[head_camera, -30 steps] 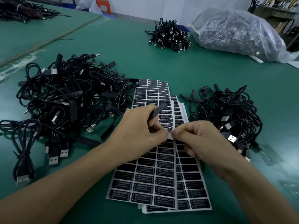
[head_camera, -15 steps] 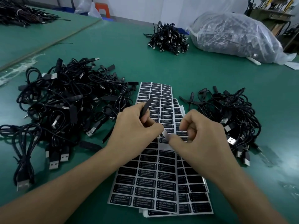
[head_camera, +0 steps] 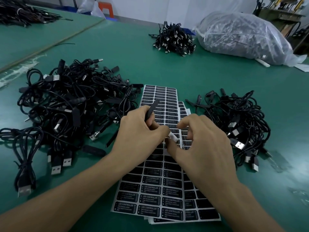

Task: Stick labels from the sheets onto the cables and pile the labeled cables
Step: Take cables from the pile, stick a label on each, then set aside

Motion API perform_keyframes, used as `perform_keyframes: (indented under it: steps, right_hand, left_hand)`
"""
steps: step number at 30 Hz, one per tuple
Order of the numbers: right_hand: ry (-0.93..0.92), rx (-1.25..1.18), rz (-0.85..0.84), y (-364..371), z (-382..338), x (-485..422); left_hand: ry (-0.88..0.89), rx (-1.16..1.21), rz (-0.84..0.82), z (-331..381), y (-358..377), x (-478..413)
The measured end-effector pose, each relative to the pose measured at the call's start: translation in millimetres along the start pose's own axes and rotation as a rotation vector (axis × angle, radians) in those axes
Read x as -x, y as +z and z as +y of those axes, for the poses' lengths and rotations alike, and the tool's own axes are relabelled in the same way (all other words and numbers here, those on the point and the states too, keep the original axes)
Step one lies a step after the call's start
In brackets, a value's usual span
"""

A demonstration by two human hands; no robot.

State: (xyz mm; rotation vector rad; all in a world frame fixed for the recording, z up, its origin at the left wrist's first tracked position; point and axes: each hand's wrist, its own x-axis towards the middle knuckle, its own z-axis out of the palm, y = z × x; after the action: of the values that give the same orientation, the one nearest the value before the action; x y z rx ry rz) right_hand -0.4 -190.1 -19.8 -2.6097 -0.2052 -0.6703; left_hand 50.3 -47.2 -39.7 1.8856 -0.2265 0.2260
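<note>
Left hand [head_camera: 142, 129] is gripping a cable [head_camera: 153, 108] by its black module, tip sticking up over the sheets [head_camera: 158, 195]. Right hand [head_camera: 205, 148] is pinching a label [head_camera: 173, 137], white side up, touching the left fingertips. Left pile [head_camera: 66, 104] and right pile [head_camera: 237, 118] are flanking the sheets. Bag [head_camera: 242, 36] is holding dark parts, too blurred to identify.

Left hand [head_camera: 142, 129] grips 1 black cable controller [head_camera: 151, 109]. Right hand [head_camera: 200, 144] pinches a label [head_camera: 173, 136] above the label sheets [head_camera: 160, 195]; cable piles flank both sides.
</note>
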Motion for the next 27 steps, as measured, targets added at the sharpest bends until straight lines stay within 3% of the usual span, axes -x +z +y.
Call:
perform_keyframes:
  steps: [11, 19, 27]
  right_hand:
    - [0.058, 0.022, -0.055, 7.0, 2.8, -0.1]
    - [0.357, -0.706, -0.031, 6.7, 20.2, -12.5]
    - [0.401, -0.870, -0.118, 7.9, 22.1, -13.9]
  left_hand:
    - [-0.003, 0.025, -0.013, 5.9, -1.1, 2.6]
    - [-0.017, 0.088, -0.096, 9.9, -1.1, 4.7]
    - [0.021, 0.087, -0.110, 7.5, -3.1, 3.8]
